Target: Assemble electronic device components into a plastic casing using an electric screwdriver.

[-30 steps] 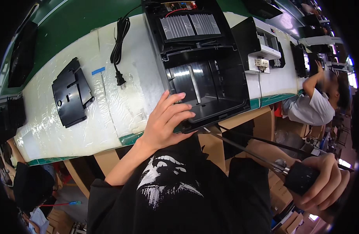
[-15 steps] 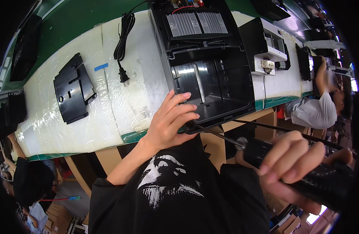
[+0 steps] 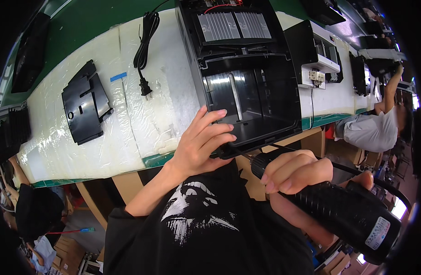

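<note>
A large black plastic housing (image 3: 271, 133), its inner compartment facing up, lies across the bench with its near edge toward me. My left hand (image 3: 195, 145) grips its near left corner, fingers bent over the rim and thumb below. In my right hand (image 3: 299, 173) is a black corded electric screwdriver (image 3: 343, 211), held around its body. Its bit points left at the near edge of the housing, close to my left fingertips; whether the tip touches a screw is hidden. Ribbed metal heat sinks (image 3: 235, 26) and a red wire sit at the housing's far end.
To the left, a flat black plastic panel (image 3: 86, 104) and a coiled black power cord (image 3: 146, 43) lie on the plastic-covered bench (image 3: 160, 123). A white frame with a terminal block (image 3: 316, 77) stands right of the housing. Other people work at both sides.
My right hand has brought the screwdriver left, nearer to the housing's near edge. My left hand keeps its hold on the corner. The person at the right has shifted an arm.
</note>
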`<action>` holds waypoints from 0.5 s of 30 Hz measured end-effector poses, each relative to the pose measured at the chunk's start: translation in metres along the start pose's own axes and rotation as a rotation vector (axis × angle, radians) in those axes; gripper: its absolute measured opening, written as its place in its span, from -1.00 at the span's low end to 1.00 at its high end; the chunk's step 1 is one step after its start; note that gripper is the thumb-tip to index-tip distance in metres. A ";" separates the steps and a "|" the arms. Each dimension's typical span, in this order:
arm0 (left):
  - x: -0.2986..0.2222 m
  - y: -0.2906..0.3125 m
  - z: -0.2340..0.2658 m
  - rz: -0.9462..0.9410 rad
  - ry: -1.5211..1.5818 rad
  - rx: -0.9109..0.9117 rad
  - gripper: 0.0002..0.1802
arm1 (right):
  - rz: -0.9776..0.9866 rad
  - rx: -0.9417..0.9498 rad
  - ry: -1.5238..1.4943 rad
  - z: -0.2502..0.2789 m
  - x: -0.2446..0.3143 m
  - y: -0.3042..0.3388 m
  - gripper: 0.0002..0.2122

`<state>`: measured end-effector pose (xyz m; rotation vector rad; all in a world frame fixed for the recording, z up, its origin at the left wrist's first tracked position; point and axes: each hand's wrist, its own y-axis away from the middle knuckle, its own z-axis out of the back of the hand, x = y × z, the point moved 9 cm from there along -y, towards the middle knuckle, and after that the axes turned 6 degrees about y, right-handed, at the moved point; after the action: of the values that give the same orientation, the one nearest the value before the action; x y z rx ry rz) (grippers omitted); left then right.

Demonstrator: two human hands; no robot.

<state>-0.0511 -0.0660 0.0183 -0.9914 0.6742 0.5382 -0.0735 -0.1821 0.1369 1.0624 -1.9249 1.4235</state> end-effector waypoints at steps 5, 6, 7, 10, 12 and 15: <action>-0.001 -0.004 -0.004 -0.012 0.041 0.005 -0.42 | -0.108 0.154 0.118 0.004 -0.001 0.002 -0.20; -0.001 -0.002 -0.003 -0.008 0.036 0.005 -0.42 | -0.105 0.172 0.108 0.003 -0.002 0.002 -0.23; 0.000 -0.002 -0.003 -0.006 0.029 0.002 -0.42 | -0.100 0.190 0.100 0.002 -0.002 0.002 -0.26; 0.000 -0.001 -0.002 -0.005 0.024 -0.002 -0.42 | -0.084 0.239 0.088 -0.002 -0.001 0.002 -0.31; 0.001 -0.001 -0.001 0.000 0.023 -0.006 -0.43 | -0.076 0.274 0.081 -0.004 0.001 0.000 -0.31; 0.001 -0.001 -0.001 0.001 0.022 0.000 -0.42 | -0.257 0.358 0.098 -0.006 -0.004 0.000 -0.28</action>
<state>-0.0504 -0.0675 0.0177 -0.9986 0.6945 0.5286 -0.0711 -0.1757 0.1357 1.3185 -1.4360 1.6695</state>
